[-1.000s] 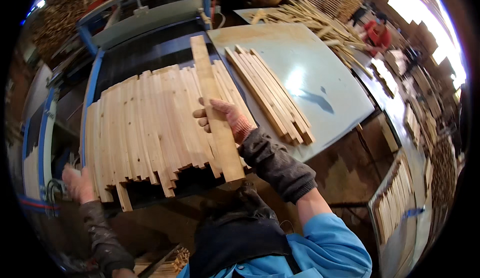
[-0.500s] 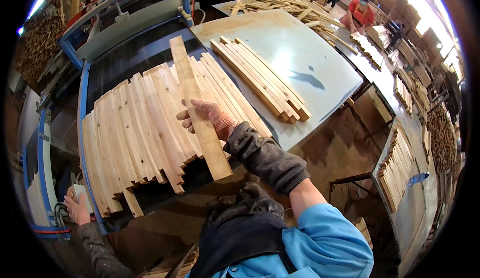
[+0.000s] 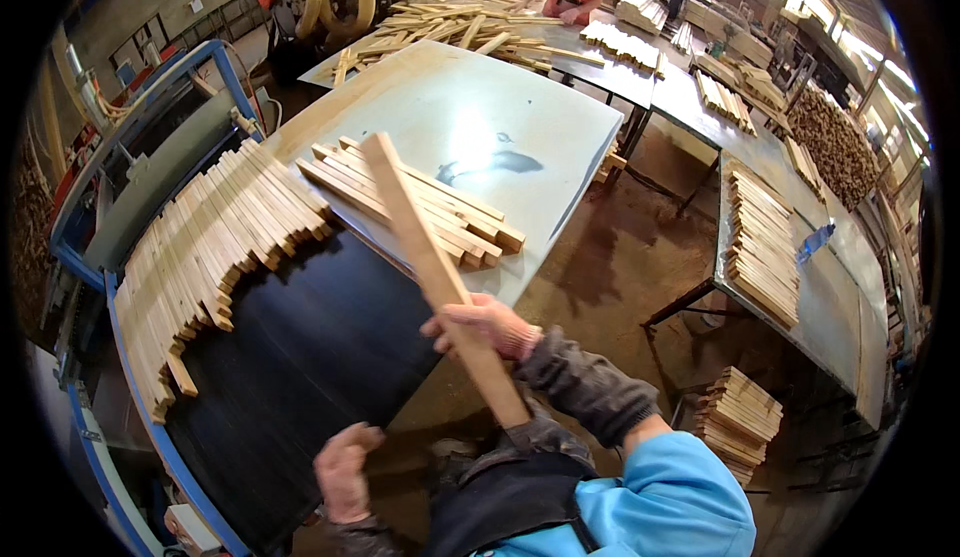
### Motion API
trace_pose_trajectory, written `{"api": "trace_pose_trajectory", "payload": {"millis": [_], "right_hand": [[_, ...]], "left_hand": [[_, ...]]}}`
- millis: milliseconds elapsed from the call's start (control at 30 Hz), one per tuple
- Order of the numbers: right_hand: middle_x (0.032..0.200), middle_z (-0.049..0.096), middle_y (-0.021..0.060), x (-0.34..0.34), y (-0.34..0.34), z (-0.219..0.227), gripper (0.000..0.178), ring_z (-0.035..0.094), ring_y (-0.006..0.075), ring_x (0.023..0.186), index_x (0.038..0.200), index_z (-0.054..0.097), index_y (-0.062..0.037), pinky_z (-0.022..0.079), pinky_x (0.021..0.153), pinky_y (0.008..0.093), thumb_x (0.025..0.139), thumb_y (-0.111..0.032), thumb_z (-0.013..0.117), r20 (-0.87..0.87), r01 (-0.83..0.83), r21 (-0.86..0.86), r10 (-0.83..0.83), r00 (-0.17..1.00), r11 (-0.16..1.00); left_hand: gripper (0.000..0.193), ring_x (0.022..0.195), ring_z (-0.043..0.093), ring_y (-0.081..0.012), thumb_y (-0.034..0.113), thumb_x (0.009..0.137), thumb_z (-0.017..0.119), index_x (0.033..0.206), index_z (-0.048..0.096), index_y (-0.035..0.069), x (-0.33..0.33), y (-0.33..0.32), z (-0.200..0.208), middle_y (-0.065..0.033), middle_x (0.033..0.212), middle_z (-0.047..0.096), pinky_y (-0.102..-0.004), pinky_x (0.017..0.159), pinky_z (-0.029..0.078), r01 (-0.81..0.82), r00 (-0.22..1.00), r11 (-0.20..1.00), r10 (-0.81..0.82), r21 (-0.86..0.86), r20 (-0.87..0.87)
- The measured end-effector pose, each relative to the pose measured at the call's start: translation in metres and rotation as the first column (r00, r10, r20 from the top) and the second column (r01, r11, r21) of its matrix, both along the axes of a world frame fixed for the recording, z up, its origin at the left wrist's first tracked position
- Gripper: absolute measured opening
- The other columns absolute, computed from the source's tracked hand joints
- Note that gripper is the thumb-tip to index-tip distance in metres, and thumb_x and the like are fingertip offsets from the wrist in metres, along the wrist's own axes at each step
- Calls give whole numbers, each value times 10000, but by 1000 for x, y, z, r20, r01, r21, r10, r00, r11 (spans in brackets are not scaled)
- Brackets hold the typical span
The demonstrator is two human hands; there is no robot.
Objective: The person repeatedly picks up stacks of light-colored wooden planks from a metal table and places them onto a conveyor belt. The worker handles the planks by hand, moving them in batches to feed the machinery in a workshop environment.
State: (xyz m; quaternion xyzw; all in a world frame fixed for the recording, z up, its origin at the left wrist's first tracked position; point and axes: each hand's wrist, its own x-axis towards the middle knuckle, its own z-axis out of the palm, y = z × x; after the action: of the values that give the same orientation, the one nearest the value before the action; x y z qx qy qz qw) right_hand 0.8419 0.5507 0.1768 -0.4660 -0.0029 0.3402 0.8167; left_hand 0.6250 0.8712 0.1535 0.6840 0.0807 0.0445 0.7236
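1. Far to the left of both hands, a fanned row of pale wooden slats (image 3: 215,257) lay side by side on the black conveyor belt (image 3: 320,357).
2. The left hand (image 3: 345,472) was loosely curled and held nothing, hovering at the belt's near edge.
3. The right hand (image 3: 485,325) was clenched around a long pale wooden strip (image 3: 435,272) (gripped low, near its closer end).
4. The strip's long axis ran up and leftward away from that hand, its far end above a small stack of similar strips (image 3: 420,212) on the grey table (image 3: 500,117).
5. The right hand was clearly nearer the stack.
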Motion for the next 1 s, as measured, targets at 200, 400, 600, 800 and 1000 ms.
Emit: {"api": "trace_pose_trajectory", "payload": {"millis": [200, 400, 600, 800, 1000], "right_hand": [[1220, 726, 222, -41, -167, -29, 473, 746, 253, 930, 1370, 571, 42, 649, 791, 388, 1059, -294, 689, -71, 441, 124, -435, 897, 889], [1190, 727, 201, -88, -321, -82, 473, 738, 270, 972, 1324, 580, 20, 635, 848, 413, 1072, -371, 668, -234, 785, 129, -750, 618, 606], [1004, 742, 117, -124, -435, -149, 367, 717, 226, 879, 1247, 633, 21, 598, 804, 383, 1055, -281, 718, -283, 971, -214, -958, 42, 106], [965, 744, 68, -155, -506, -207, 364, 683, 190, 839, 1089, 746, 13, 556, 782, 370, 988, -332, 810, -127, 870, -444, -946, -299, -215], [939, 754, 98, -154, -556, -248, 477, 670, 190, 814, 1055, 753, 91, 548, 749, 365, 944, -364, 840, -4, 724, -546, -863, -505, -421]], "left_hand": [[390, 1111, 721, -183, 134, 1059, 659, 1395, 680, -63, 75, -171, -16, -130, 1235, 783, -307, 1020, 545, 489, 772, 850, -527, -198, -356], [516, 1100, 708, -160, 215, 996, 754, 1413, 661, -75, 135, -290, -29, -121, 1259, 768, -287, 978, 549, 686, 639, 726, -570, 47, -517], [480, 1053, 697, -164, 125, 978, 735, 1387, 653, -112, 180, -407, -114, -124, 1209, 764, -297, 955, 554, 756, 537, 649, -690, -87, -485], [526, 1185, 689, -204, 162, 987, 739, 1424, 634, -111, 235, -523, -125, -172, 1317, 740, -314, 1051, 525, 922, 273, 372, -822, -109, -500], [590, 1220, 687, -241, 199, 980, 760, 1466, 608, -100, 305, -610, -154, -193, 1377, 719, -336, 1085, 514, 985, 145, 174, -819, 2, -556]]}}
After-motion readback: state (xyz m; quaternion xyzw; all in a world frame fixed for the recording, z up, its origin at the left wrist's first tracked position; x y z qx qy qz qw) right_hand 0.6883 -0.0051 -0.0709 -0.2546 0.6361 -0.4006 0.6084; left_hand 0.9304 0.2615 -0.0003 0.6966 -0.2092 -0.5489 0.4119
